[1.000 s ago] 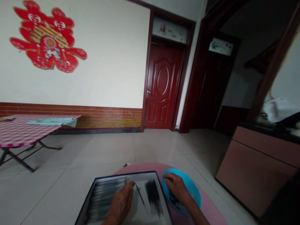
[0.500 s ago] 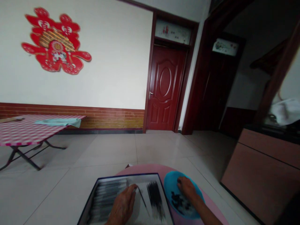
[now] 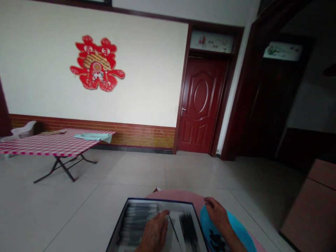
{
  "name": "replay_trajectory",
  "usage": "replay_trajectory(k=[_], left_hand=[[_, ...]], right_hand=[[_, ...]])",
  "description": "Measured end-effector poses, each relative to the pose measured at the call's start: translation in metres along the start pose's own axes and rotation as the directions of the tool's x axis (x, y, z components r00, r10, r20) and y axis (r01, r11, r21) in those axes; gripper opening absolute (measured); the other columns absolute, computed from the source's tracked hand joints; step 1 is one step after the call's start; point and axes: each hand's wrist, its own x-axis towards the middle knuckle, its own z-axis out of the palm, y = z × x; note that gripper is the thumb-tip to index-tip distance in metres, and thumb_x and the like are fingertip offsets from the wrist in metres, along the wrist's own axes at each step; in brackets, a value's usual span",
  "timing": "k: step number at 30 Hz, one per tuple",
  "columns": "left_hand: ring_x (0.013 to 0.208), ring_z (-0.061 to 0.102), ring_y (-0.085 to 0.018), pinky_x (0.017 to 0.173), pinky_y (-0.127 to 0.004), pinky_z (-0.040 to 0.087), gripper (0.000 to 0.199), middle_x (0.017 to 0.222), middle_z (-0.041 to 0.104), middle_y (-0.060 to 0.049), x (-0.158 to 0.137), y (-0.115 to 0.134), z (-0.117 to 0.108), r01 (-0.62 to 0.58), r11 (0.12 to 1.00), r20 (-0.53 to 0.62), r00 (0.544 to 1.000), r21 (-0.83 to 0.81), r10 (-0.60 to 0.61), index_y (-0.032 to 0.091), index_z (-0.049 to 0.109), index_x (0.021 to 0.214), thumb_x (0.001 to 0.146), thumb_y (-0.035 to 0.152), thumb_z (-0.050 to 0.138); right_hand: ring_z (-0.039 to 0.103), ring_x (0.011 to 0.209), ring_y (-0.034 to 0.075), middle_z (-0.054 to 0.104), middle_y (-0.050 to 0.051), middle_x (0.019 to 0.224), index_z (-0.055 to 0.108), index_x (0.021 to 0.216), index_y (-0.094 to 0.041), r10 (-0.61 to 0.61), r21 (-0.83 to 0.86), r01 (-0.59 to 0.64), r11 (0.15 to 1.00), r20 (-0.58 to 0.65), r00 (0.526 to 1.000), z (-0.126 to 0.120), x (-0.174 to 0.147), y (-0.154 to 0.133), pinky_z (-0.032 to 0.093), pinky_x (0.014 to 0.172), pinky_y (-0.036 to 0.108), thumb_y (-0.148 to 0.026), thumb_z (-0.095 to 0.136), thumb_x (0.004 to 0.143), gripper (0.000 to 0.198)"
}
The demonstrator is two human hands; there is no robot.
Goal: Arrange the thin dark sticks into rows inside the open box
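- Resting in a shallow tray (image 3: 123,224), the left hand (image 3: 153,234) is laid palm down with the fingers loosely curled; a thin dark strand (image 3: 173,229) appears to be pinned at its fingertips, though whether it is pinched or only pressed cannot be told.
- The right hand (image 3: 216,215) is set on the near-left rim of a blue bowl (image 3: 236,227), fingers bent over the edge; whether anything is gripped under them cannot be told.
- A loose bundle of dark fibres (image 3: 187,229) is seen just right of the left hand, between the two hands, lying on the tray floor.
- A row of laid-out strands (image 3: 136,220) is seen to the left of the left hand, touching or nearly touching its knuckles.
- Dark bits (image 3: 216,241) are held in the bowl, just below the right hand and apart from the tray.
- The laid-out row could be smeared out of line if the left hand were slid sideways, since it sits so close beside it.
- The single strand could be lost into the bundle, as the two lie near each other.
- The bowl could be tipped or pushed off the pink tabletop (image 3: 189,195) by weight on its rim, since it stands near the table's edge.
- The view is aimed high, so the hands sit at the bottom edge and fine detail is blurred.
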Motion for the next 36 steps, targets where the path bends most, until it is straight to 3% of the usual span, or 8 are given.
replay_trajectory(k=[2, 4, 8, 11, 18, 23, 28, 36], left_hand=[[0.079, 0.072, -0.018, 0.068, -0.026, 0.057, 0.028, 0.095, 0.073, -0.007, 0.0, 0.002, 0.0, 0.031, 0.999, -0.008, 0.999, 0.024, -0.031, 0.022, 0.048, 0.119, 0.101, 0.031, 0.028], [0.075, 0.072, -0.017, 0.065, -0.025, 0.057, 0.026, 0.09, 0.073, -0.006, 0.001, 0.003, 0.0, 0.079, 0.997, 0.014, 0.997, 0.014, -0.079, 0.022, 0.05, 0.113, 0.101, 0.031, 0.028], [0.076, 0.071, -0.016, 0.067, -0.024, 0.056, 0.026, 0.087, 0.073, -0.005, 0.002, 0.0, -0.002, 0.09, 0.996, -0.003, 0.996, 0.023, -0.09, 0.023, 0.053, 0.107, 0.101, 0.03, 0.029], [0.079, 0.07, -0.016, 0.069, -0.025, 0.056, 0.026, 0.09, 0.072, -0.006, 0.002, -0.001, -0.003, 0.049, 0.997, -0.058, 0.997, 0.068, -0.045, 0.022, 0.054, 0.109, 0.1, 0.028, 0.03], [0.074, 0.066, -0.018, 0.067, -0.029, 0.055, 0.025, 0.084, 0.069, -0.004, 0.009, 0.008, -0.01, 0.019, 0.994, -0.013, 1.0, 0.108, -0.018, 0.023, 0.057, 0.103, 0.097, 0.022, 0.032], [0.07, 0.064, -0.018, 0.065, -0.028, 0.052, 0.027, 0.082, 0.067, -0.004, 0.008, 0.008, -0.011, 0.025, 0.992, -0.005, 1.0, 0.127, -0.025, 0.023, 0.056, 0.095, 0.097, 0.022, 0.029], [0.073, 0.062, -0.018, 0.067, -0.027, 0.049, 0.021, 0.081, 0.065, -0.003, 0.004, 0.006, -0.007, 0.056, 0.992, 0.098, 0.993, 0.113, -0.067, 0.023, 0.057, 0.098, 0.094, 0.019, 0.036], [0.07, 0.058, -0.019, 0.065, -0.029, 0.042, 0.02, 0.074, 0.063, -0.002, 0.005, 0.005, -0.01, 0.027, 0.987, 0.165, 0.985, 0.158, -0.053, 0.026, 0.064, 0.095, 0.088, 0.016, 0.048]], right_hand=[[0.067, 0.087, 0.023, 0.074, 0.006, 0.092, 0.07, 0.089, -0.021, 0.031, 0.389, -0.083, 0.918, 0.137, 0.99, 0.005, -0.011, -0.037, 0.052, 0.074, 0.032, -0.033, 0.05, 0.072, 0.029], [0.066, 0.081, 0.024, 0.073, 0.006, 0.089, 0.069, 0.093, -0.021, 0.087, 0.616, -0.26, 0.744, 0.296, 0.951, 0.013, -0.028, -0.072, 0.051, 0.063, 0.032, -0.039, 0.056, 0.068, 0.034], [0.064, 0.083, 0.023, 0.069, 0.005, 0.084, 0.069, 0.096, -0.019, 0.115, 0.754, -0.459, 0.47, 0.464, 0.879, 0.036, -0.061, -0.113, 0.049, 0.064, 0.029, -0.042, 0.065, 0.065, 0.039], [0.063, 0.089, 0.023, 0.068, 0.006, 0.092, 0.067, 0.098, -0.02, 0.105, 0.763, -0.523, 0.38, 0.526, 0.844, 0.051, -0.076, -0.116, 0.049, 0.07, 0.03, -0.047, 0.067, 0.066, 0.042], [0.06, 0.084, 0.021, 0.066, 0.006, 0.089, 0.066, 0.098, -0.018, 0.021, 0.731, -0.468, 0.497, 0.529, 0.849, 0.055, -0.083, -0.11, 0.047, 0.068, 0.029, -0.045, 0.063, 0.072, 0.038], [0.06, 0.078, 0.019, 0.064, 0.003, 0.081, 0.064, 0.091, -0.019, 0.026, 0.726, -0.441, 0.528, 0.505, 0.863, 0.058, -0.083, -0.111, 0.047, 0.066, 0.029, -0.043, 0.062, 0.07, 0.032], [0.058, 0.071, 0.018, 0.062, 0.001, 0.074, 0.065, 0.083, -0.018, -0.014, 0.731, -0.387, 0.562, 0.477, 0.879, 0.057, -0.084, -0.114, 0.045, 0.062, 0.027, -0.041, 0.063, 0.068, 0.028], [0.052, 0.062, 0.016, 0.058, -0.001, 0.066, 0.064, 0.076, -0.019, -0.106, 0.659, -0.222, 0.718, 0.42, 0.901, 0.055, -0.08, -0.113, 0.041, 0.057, 0.027, -0.035, 0.055, 0.069, 0.02]])
